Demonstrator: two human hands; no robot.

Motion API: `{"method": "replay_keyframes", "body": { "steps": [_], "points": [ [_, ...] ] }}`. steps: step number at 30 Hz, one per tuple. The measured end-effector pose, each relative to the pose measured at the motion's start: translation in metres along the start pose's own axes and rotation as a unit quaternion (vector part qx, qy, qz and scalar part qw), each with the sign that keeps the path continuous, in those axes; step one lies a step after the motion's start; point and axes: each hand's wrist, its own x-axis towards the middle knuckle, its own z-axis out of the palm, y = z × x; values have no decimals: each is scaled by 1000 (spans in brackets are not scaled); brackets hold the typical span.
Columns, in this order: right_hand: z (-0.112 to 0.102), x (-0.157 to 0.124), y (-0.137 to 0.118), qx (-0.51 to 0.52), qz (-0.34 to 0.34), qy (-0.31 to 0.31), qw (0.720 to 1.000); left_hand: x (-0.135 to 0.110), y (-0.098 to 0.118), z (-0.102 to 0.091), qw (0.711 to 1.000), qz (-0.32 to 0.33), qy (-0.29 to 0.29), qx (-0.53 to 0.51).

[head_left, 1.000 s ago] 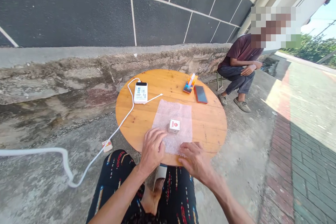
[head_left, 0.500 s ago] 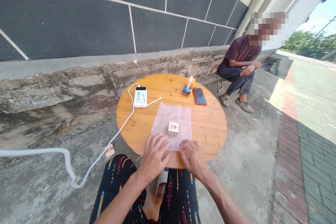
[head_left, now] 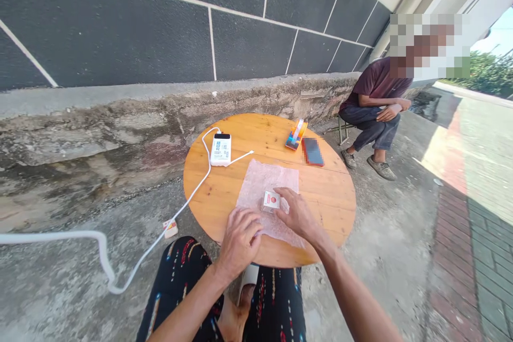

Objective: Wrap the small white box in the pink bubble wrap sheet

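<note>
A small white box (head_left: 271, 200) with a red mark on top stands on a sheet of pinkish bubble wrap (head_left: 276, 173), which lies on the round wooden table. My right hand (head_left: 298, 214) is at the box's right side, fingers and thumb apart; the fingertips reach its edge, and whether they touch it I cannot tell. At the sheet's near left corner my left hand (head_left: 241, 235) rests palm down with fingers stretched forward, holding nothing that I can see.
On the table (head_left: 332, 197) are a white power bank (head_left: 220, 150) with a white cable, a tape dispenser (head_left: 295, 135) and a phone (head_left: 312, 151). A seated person (head_left: 377, 96) is beyond it at right. A dark tiled wall (head_left: 160, 37) runs behind.
My right hand has moved from the sheet's near right edge forward to the box. The sheet's near right corner has shifted, and the box is slightly turned. My left hand stays near the left corner.
</note>
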Motion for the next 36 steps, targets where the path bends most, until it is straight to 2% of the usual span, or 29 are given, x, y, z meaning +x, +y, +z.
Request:
{"method": "replay_keyframes", "body": {
  "steps": [14,19,22,24,27,30,36],
  "points": [
    [3,1,6,-31,23,-12,999,0,-2,0,1000,1,-9,-17],
    [-20,-13,2,46,23,6,999,18,4,-10,1000,6,-5,-10],
    [-39,-34,-1,111,58,-21,992,39,5,-16,1000,4,-16,-9],
    [-45,-46,-1,123,76,-31,989,54,2,-15,999,0,-32,-7],
    [-37,-53,5,106,100,23,989,72,-3,-8,999,-16,-33,-5],
    [-23,-48,15,121,131,78,981,85,-8,-1,997,-58,-45,-26],
    [-4,-38,31,194,162,136,958,95,-8,1,978,-150,-101,-108]
  ]
}}
